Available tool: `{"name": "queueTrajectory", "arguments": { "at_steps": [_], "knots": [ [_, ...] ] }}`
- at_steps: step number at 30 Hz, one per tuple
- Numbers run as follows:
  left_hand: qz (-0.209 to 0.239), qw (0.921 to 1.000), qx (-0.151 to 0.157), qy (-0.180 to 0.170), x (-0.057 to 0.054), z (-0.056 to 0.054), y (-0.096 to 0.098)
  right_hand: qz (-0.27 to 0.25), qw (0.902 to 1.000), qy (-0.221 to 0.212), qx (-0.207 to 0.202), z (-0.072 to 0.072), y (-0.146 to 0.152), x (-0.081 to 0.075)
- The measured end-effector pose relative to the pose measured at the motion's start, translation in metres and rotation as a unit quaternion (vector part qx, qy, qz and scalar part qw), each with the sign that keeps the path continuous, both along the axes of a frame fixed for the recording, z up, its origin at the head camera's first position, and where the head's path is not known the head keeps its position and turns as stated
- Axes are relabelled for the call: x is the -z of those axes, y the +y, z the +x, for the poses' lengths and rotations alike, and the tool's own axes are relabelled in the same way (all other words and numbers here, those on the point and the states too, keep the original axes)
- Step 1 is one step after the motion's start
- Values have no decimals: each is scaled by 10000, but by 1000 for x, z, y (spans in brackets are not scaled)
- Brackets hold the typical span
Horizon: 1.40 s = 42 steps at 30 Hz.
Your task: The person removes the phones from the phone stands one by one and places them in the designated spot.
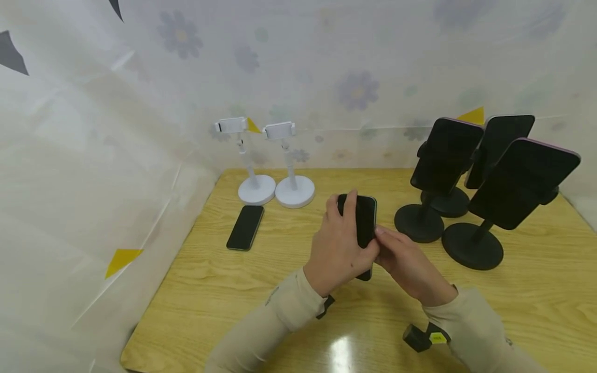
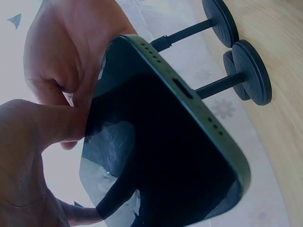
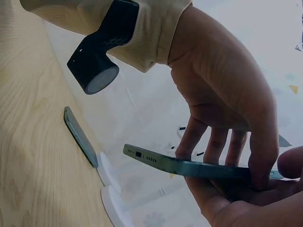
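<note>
A dark smartphone (image 1: 366, 217) with a greenish edge is held above the table, its black screen upward. My left hand (image 1: 338, 243) grips it from the left, fingers over the upper part and thumb across toward the right side. In the left wrist view the bottom edge of the phone (image 2: 208, 125) shows its port and speaker holes. My right hand (image 1: 410, 267) pinches the phone's right edge, thumb at the side. From the right wrist view, the fingers of the right hand (image 3: 255, 208) lie along the underside, partly hidden by the phone (image 3: 156, 160).
A second dark phone (image 1: 245, 228) lies flat at the left. Behind it stand two white phone stands (image 1: 295, 191) with small clamp heads. At the right, three black stands (image 1: 473, 246) carry upright dark devices (image 1: 524, 181). A patterned white sheet (image 1: 298, 77) hangs behind the wooden table (image 1: 196, 311).
</note>
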<state>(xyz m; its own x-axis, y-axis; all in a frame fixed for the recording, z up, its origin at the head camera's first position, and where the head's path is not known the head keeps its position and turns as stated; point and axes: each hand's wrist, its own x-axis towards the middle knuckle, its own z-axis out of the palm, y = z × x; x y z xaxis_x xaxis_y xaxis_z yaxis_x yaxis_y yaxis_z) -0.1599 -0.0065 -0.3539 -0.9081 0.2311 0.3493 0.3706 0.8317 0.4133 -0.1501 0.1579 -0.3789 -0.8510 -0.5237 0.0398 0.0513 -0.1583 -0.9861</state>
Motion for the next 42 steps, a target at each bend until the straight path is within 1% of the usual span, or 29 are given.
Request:
{"name": "queueTrajectory", "arguments": {
  "at_steps": [3, 8, 12, 17, 23, 26, 30, 34, 37, 42],
  "knots": [
    [41, 10000, -32, 32, 0, 1, -2, 22, 9999, 18, -119, 0, -1, 0],
    [95, 9999, 3, 134, 1, 3, -8, 44, 9996, 98, -253, -1, -2, -1],
    [35, 9997, -11, 231, 2, 4, -13, 165, 9994, 160, -240, -1, -2, -2],
    [-148, 9994, -194, 251, 6, -1, -24, 405, 9990, 198, -17, 0, -1, -3],
    [-313, 9984, -481, 1, 16, -9, -46, 528, 9984, 182, 54, 1, 6, -1],
    [-408, 9971, -642, -32, 21, -14, -57, 622, 9977, 247, 62, 2, 10, 0],
    [-577, 9954, -768, -9, 29, -22, -69, 634, 9973, 375, 30, 1, 13, 1],
    [-758, 9933, -874, -41, 40, -38, -83, 581, 9976, 377, -31, 1, 16, 2],
    [-851, 9914, -980, -186, 51, -51, -93, 606, 9975, 355, -49, 1, 18, 2],
    [-991, 9872, -1110, -576, 68, -70, -104, 621, 9970, 447, -84, 1, 21, 4]
  ]
}}
